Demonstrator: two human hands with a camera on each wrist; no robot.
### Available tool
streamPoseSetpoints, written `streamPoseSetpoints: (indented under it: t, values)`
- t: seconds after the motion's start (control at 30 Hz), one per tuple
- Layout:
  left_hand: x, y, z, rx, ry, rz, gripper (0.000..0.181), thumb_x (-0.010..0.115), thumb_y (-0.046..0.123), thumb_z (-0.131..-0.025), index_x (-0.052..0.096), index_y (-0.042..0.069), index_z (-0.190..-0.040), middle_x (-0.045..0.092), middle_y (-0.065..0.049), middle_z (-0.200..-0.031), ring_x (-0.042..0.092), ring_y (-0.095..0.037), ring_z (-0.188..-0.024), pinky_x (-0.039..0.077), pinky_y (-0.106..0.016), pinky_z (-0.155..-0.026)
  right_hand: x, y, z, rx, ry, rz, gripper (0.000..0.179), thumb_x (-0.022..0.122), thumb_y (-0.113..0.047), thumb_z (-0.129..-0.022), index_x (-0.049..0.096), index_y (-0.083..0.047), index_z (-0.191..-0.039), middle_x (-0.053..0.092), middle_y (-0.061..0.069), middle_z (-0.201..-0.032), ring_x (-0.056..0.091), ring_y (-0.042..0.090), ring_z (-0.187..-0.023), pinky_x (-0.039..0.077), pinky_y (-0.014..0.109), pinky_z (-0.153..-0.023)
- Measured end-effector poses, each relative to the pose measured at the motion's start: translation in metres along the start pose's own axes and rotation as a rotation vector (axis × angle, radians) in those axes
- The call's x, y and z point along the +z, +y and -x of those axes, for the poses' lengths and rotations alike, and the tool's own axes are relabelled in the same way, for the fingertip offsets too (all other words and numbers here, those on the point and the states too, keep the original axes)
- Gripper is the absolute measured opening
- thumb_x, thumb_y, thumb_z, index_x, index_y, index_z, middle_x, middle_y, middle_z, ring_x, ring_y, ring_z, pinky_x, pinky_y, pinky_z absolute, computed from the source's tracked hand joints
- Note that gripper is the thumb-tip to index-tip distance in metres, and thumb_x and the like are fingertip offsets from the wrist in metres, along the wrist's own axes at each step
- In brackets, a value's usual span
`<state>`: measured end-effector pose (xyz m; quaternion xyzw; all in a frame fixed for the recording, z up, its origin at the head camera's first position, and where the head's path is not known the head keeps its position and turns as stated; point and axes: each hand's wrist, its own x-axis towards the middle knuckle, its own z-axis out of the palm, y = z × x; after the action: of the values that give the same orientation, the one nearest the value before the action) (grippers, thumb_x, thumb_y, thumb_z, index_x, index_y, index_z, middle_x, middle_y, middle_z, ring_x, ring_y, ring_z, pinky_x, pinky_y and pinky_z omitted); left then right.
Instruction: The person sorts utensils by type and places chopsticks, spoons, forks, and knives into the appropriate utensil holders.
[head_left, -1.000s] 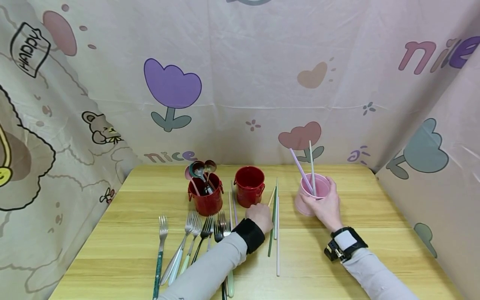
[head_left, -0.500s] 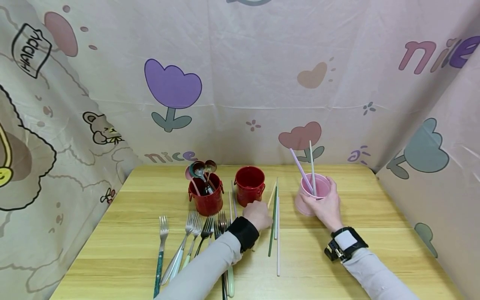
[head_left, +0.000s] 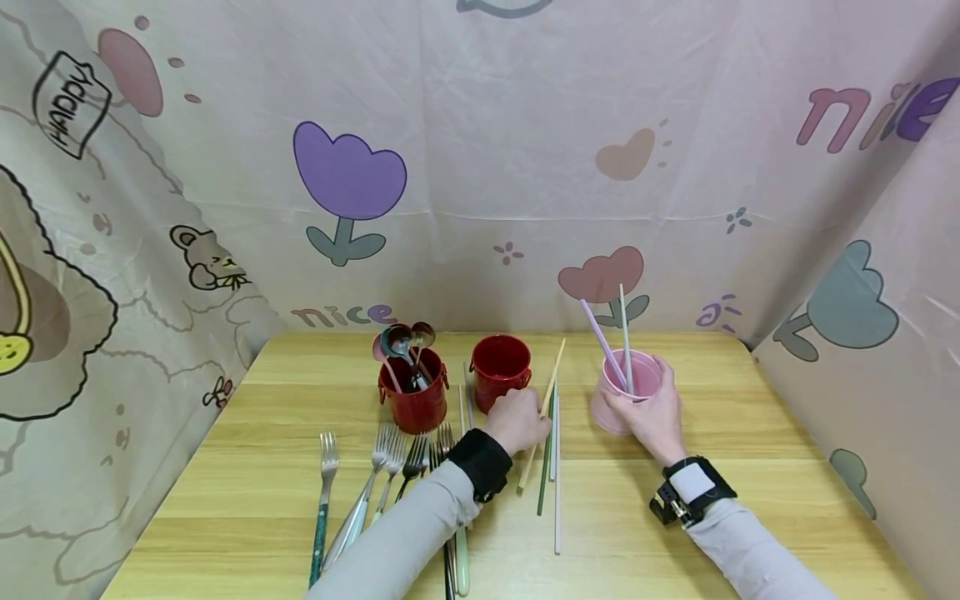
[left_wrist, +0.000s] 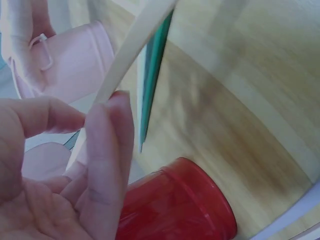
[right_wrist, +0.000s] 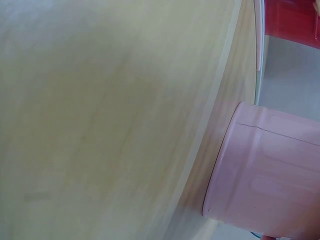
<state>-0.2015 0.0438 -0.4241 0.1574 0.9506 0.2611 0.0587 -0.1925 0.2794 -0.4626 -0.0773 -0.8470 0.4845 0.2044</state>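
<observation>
My left hand point(head_left: 517, 421) pinches a pale wooden chopstick point(left_wrist: 135, 45) between thumb and fingertips. In the head view, the chopstick slants over the green chopstick point(head_left: 544, 483) and the white chopstick point(head_left: 557, 508). Right behind that hand stands a red bucket point(head_left: 498, 387). My right hand point(head_left: 658, 417) grips the rim of a small pink bucket point(head_left: 609, 410), thumb in front and fingers round the far side. A purple chopstick point(head_left: 600, 337) and a whitish chopstick point(head_left: 624, 325) lean in it. In the right wrist view, the pink bucket point(right_wrist: 265, 170) fills the lower right.
A second red bucket point(head_left: 416, 410) holds several spoons point(head_left: 401, 337). Several forks lie at the front left, a teal-handled fork point(head_left: 324, 500) outermost, some under the left sleeve. More thin chopsticks point(head_left: 462, 408) lie beside the middle red bucket. A printed cloth hangs behind the table.
The left hand has drawn the pale chopstick up from among the others and tilted it, its far end now higher and further right. The right hand stays on the pink bucket.
</observation>
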Motion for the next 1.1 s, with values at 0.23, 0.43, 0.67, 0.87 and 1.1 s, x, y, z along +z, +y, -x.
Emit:
streamPoseSetpoints:
  t: [0.23,0.43,0.67,0.87,1.1]
  values:
    - [-0.004,0.004,-0.002,0.035,0.068,0.087,0.019,0.07,0.021,-0.09,0.066,0.007,-0.102,0.066,-0.004,-0.075,0.054,-0.015,-0.059,0.045,-0.024,-0.056,-0.001,-0.002,0.002,0.017,-0.001,0.008,0.105,0.089,-0.021,-0.074,0.024,-0.001,-0.155,0.047,0.03,-0.148,0.05,0.046,-0.132,0.041,0.059,-0.111]
    - [-0.01,0.007,-0.004,0.041,0.126,0.232,0.017,0.067,0.019,-0.092,0.063,0.008,-0.104,0.072,-0.005,-0.077,0.062,-0.014,-0.061,0.048,-0.021,-0.056,-0.001,-0.003,0.002,0.018,0.002,0.01,0.105,0.088,-0.021,-0.074,0.024,0.0,-0.155,0.046,0.031,-0.148,0.049,0.047,-0.133,0.04,0.06,-0.112]
    - [-0.022,0.016,-0.01,0.103,0.271,0.38,0.018,0.064,0.018,-0.093,0.065,0.008,-0.107,0.078,-0.006,-0.09,0.072,-0.014,-0.073,0.056,-0.024,-0.068,0.0,-0.002,0.001,0.013,0.008,0.012,0.107,0.089,-0.021,-0.073,0.024,-0.001,-0.155,0.047,0.031,-0.147,0.05,0.047,-0.132,0.041,0.059,-0.111]
    - [-0.033,0.032,-0.016,0.205,0.362,0.491,0.015,0.064,0.015,-0.095,0.064,0.006,-0.108,0.079,-0.01,-0.094,0.076,-0.016,-0.079,0.06,-0.024,-0.074,0.0,-0.002,0.001,0.004,0.005,0.001,0.106,0.089,-0.021,-0.074,0.024,0.0,-0.155,0.047,0.03,-0.147,0.05,0.046,-0.132,0.041,0.059,-0.111]
    - [-0.042,0.051,-0.021,0.281,0.427,0.568,0.015,0.065,0.014,-0.097,0.064,0.006,-0.11,0.077,-0.011,-0.102,0.076,-0.019,-0.087,0.059,-0.021,-0.08,0.0,-0.003,0.001,0.008,0.006,-0.001,0.105,0.089,-0.022,-0.074,0.024,0.0,-0.155,0.047,0.031,-0.147,0.05,0.046,-0.132,0.041,0.059,-0.111]
